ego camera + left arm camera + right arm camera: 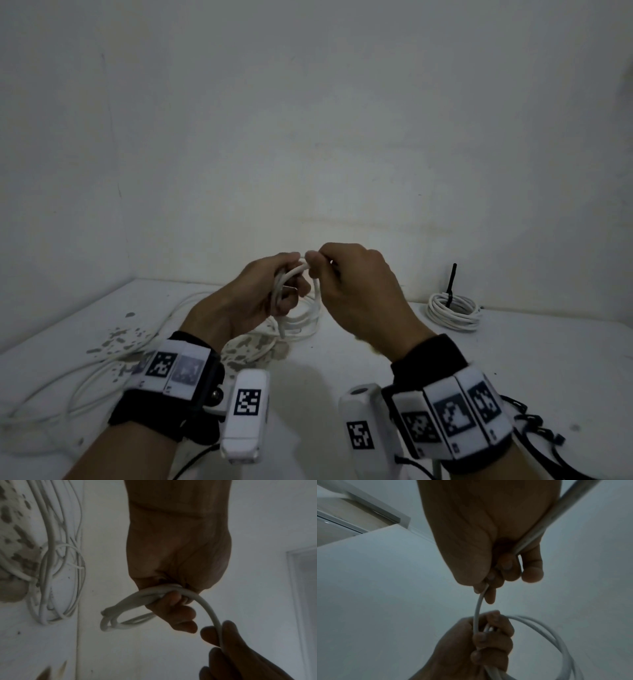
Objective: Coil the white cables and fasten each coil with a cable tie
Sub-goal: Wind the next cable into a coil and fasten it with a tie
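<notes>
Loose cable (85, 373) sprawls over the left of the table (513, 349), no box or tray anywhere, so nothing is contained. Left hand (253, 294) is curled round the coil (298, 318), held up mid-frame. Right hand (356, 284) pinches the running strand just beside it. Looks light, springy, fairly slick, so I'd grip where the loops bunch or they'll fan out. Far right: a done coil (454, 311) with a black tie (451, 286).
</notes>
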A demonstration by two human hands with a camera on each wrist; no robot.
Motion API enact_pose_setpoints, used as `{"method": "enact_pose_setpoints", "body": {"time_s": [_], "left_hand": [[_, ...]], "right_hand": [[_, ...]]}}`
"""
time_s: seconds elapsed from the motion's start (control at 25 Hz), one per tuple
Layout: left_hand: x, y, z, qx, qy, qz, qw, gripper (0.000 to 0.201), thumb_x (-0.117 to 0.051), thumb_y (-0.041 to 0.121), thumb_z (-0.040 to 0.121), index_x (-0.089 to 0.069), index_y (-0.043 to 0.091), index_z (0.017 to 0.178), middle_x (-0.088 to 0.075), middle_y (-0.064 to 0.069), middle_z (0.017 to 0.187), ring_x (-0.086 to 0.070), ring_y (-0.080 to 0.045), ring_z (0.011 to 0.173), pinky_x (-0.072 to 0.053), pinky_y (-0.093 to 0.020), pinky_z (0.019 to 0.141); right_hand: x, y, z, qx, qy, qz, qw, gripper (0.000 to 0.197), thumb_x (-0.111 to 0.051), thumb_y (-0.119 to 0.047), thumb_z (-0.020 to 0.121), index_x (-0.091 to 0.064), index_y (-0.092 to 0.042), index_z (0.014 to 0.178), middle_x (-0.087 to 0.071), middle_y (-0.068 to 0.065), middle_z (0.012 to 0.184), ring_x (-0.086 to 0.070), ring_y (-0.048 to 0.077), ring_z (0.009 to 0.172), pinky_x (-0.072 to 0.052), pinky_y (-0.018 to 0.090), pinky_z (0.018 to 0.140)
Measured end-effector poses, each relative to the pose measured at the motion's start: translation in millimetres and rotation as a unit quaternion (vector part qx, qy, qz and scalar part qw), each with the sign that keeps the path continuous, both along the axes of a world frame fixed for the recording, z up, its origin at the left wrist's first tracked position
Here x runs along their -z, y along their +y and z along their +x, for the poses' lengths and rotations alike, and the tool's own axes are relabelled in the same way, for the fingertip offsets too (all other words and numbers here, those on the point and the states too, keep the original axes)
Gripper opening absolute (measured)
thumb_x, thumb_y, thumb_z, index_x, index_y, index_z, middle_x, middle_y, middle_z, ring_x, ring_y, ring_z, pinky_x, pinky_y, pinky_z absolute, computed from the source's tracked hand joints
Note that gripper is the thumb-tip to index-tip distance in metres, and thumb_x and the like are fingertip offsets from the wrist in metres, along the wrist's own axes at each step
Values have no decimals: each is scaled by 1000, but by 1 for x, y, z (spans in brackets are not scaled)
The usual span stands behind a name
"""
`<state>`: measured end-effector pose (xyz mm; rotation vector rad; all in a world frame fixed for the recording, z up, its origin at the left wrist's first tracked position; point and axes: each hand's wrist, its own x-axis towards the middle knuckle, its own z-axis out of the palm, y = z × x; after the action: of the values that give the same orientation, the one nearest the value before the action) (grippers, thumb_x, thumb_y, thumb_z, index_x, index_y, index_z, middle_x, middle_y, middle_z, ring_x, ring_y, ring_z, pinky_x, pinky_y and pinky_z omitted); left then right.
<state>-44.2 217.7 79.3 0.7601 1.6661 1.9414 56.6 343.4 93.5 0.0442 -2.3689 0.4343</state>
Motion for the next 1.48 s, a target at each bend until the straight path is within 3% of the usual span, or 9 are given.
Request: {"method": "enact_pose_setpoints", "body": {"time_s": [0.12, 0.28, 0.44, 0.56, 0.68, 0.76, 1.0, 1.2, 1.48], "left_hand": [[0, 5, 5, 43, -1, -26, 999, 37, -36, 30, 102, -43, 16, 68, -29, 3, 50, -17, -8, 36, -12, -23, 41], [2, 7, 5, 43, 27, -47, 998, 35, -41, 39, 100, -44, 17, 72, -19, 5, 50, -12, -9, 40, -7, -26, 45], [3, 0, 2, 5, 60, -52, 997, 40, -62, 53, 82, -50, 14, 79, -16, 6, 52, -10, -10, 43, -6, -27, 46], [2, -5, -5, -36, 29, -34, 998, 46, -59, 57, 80, -51, 12, 77, -16, 7, 48, -12, -7, 37, -7, -23, 41], [3, -4, -5, -14, 18, -48, 999, 53, -49, 68, 84, -50, 16, 72, -14, 7, 50, -11, -9, 38, -9, -22, 39], [5, -2, -2, 16, 16, -49, 999, 59, -43, 76, 81, -47, 18, 67, -13, 6, 51, -9, -10, 41, -7, -25, 41], [7, 7, 3, 87, 2, -80, 993, 62, -37, 82, 80, -23, 23, 63, -9, 5, 51, -7, -12, 45, -9, -25, 41], [7, 14, 10, 79, 17, -107, 991, 60, -36, 81, 81, -25, 24, 64, -10, 5, 54, -7, -12, 46, -8, -25, 41], [7, 14, 14, 75, 7, -91, 993, 54, -50, 70, 81, -31, 25, 59, -11, 6, 53, -7, -11, 44, -5, -25, 42]], "right_hand": [[6, 10, -5, 27, 16, -43, 999, 39, -46, -43, 102, -65, -17, 80, -48, -8, 55, -47, 13, 54, -33, 30, 55], [3, 20, -4, 47, 23, -79, 996, 40, -55, -60, 91, -56, -21, 79, -49, -9, 54, -46, 8, 51, -32, 29, 52], [-6, 42, 14, -87, -168, -184, 965, 26, -65, -46, 92, -65, -20, 88, -55, -7, 53, -48, 10, 46, -54, 38, 53], [-11, 56, 29, -137, -254, -214, 933, 19, -58, -31, 99, -71, -17, 94, -53, 0, 59, -49, 12, 45, -53, 33, 52], [-12, 52, 24, -134, -115, -232, 956, 25, -55, -29, 101, -72, -14, 91, -38, -11, 48, -33, 5, 36, -34, 19, 40], [-9, 45, 12, -123, -26, -247, 961, 23, -54, -26, 102, -70, -13, 93, -37, -15, 39, -34, 5, 34, -28, 11, 40], [10, 40, -14, -91, 130, -297, 942, 15, -61, -31, 98, -71, -23, 89, -64, -13, 72, -51, 5, 66, -43, 25, 68], [13, 42, -15, -56, 153, -364, 917, 15, -60, -31, 98, -69, -24, 89, -47, -21, 50, -39, 5, 50, -32, 22, 59], [9, 34, -9, -51, 147, -449, 880, 18, -65, -35, 96, -69, -20, 86, -34, -17, 42, -28, 5, 43, -28, 24, 51]]}}
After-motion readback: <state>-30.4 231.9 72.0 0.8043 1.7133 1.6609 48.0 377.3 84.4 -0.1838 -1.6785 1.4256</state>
